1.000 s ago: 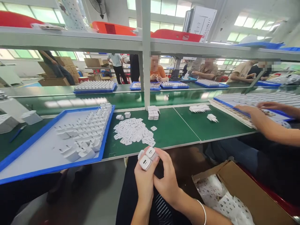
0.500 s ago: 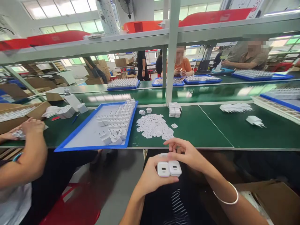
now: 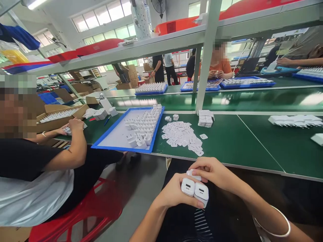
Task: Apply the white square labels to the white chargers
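Over my lap, my left hand [image 3: 174, 192] is wrapped round white USB wall chargers. Two of them, a left charger [image 3: 188, 187] and a right charger [image 3: 201, 194], show their port faces toward me. Behind these is a third white piece [image 3: 193, 174], partly covered, which looks like another charger. My right hand [image 3: 214, 171] has its thumb and fingers closed on that piece. On the table beyond my hands lies a loose pile of flat white square pieces [image 3: 180, 134] with dark slots. A single flat piece [image 3: 203, 136] lies beside the pile.
A blue-rimmed tray [image 3: 121, 148] of upright chargers stands left of the pile. Stacked white pieces [image 3: 205, 118] sit behind it. More chargers [image 3: 295, 120] lie at the right. On the left, a co-worker [image 3: 73, 144] sits handling white items beside a cardboard box [image 3: 63, 114].
The camera view has turned left, bringing more of the co-worker into sight. My right fingers have come down onto the rear white piece. My left hand keeps hold of the chargers, now tilted.
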`<state>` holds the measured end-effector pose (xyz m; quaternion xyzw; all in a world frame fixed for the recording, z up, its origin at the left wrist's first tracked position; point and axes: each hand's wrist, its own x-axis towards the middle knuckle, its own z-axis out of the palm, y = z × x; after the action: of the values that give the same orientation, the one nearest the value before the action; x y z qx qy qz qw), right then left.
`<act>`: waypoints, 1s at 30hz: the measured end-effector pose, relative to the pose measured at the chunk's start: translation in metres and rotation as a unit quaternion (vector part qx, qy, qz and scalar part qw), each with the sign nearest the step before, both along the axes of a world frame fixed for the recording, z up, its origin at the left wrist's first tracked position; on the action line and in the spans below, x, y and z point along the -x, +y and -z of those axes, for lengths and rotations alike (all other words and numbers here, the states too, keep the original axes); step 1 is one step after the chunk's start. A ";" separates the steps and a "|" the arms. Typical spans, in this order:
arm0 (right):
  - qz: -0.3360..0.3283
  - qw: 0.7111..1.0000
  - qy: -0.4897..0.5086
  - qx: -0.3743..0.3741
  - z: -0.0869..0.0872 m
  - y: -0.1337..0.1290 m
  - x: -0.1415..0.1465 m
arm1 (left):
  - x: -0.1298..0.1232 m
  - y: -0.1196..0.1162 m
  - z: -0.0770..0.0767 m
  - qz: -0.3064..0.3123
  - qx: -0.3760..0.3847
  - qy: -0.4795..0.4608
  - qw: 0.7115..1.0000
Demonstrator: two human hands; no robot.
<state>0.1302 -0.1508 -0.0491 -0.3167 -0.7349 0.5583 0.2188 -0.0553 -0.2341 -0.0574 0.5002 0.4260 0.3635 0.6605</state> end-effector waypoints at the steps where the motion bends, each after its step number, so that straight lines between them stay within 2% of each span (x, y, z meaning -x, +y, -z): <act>1: 0.010 1.000 -0.009 -0.021 0.000 -0.001 -0.002 | -0.002 0.000 0.000 -0.010 -0.005 0.006 1.000; 4: 0.024 0.998 -0.023 -0.045 -0.001 -0.003 -0.006 | -0.005 0.001 -0.002 -0.020 -0.036 0.029 0.999; 10: -0.002 0.999 -0.011 -0.049 -0.002 0.005 -0.011 | -0.006 -0.001 -0.004 -0.033 -0.072 0.069 0.994; 14: 0.110 0.988 0.020 -0.110 -0.012 0.009 -0.022 | -0.006 0.000 -0.010 -0.096 -0.128 0.073 0.984; 17: 0.154 0.981 0.072 -0.094 -0.026 0.004 -0.030 | -0.005 0.005 -0.012 -0.135 -0.198 0.093 0.966; 21: 0.096 0.989 0.109 -0.030 -0.040 -0.006 -0.030 | -0.004 0.011 -0.011 -0.144 -0.255 0.117 0.949; 24: 0.041 0.994 0.101 0.004 -0.042 -0.009 -0.025 | -0.005 0.012 -0.011 -0.139 -0.266 0.120 0.946; 30: 0.021 0.993 0.105 0.039 -0.040 -0.007 -0.016 | -0.006 0.011 -0.016 -0.127 -0.269 0.124 0.947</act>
<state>0.1465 -0.1575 -0.0093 -0.2799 -0.6786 0.6123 0.2938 -0.0492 -0.2232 -0.0410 0.6422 0.4509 0.4802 0.3919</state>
